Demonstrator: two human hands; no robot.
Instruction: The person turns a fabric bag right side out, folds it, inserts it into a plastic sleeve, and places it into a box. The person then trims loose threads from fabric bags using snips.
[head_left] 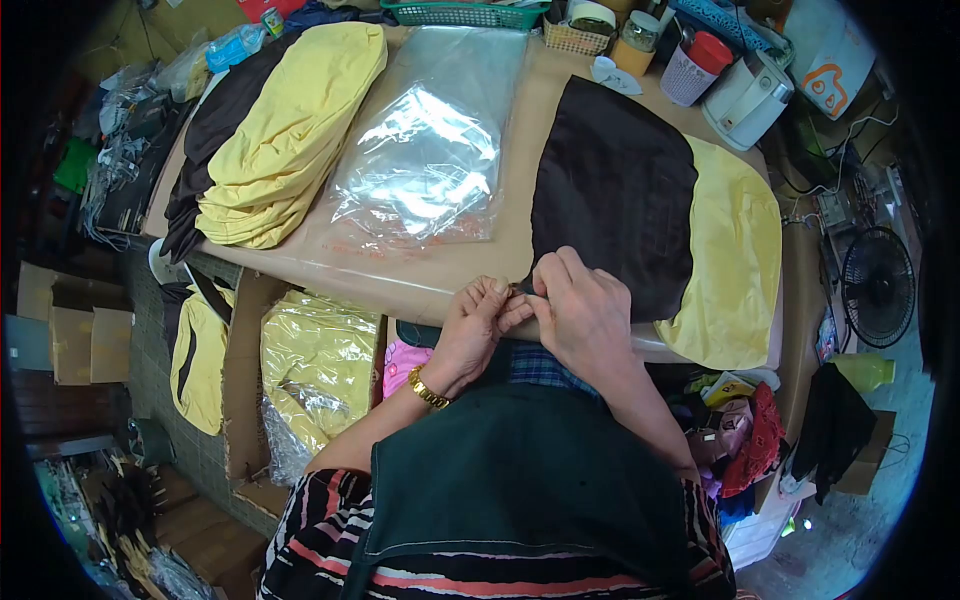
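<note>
Over the table's front edge, my left hand (481,317) and my right hand (582,312) meet with fingertips pinched together. Between them is a small dark bit, apparently the lower left edge of the dark brown cloth piece (615,190); my fingers hide most of it. That cloth lies flat on the table (440,275), its lower corner under my right hand. Beneath its right side, a yellow cloth piece (735,260) sticks out. Left of the hands lies a stack of clear plastic bags (430,150).
A pile of folded yellow cloth (290,140) with dark cloth (225,140) covers the table's left side. A kettle (748,100), a cup (695,70) and jars line the back right. An open carton (245,390) with bagged yellow cloth (320,370) stands lower left; a fan (878,285) is at right.
</note>
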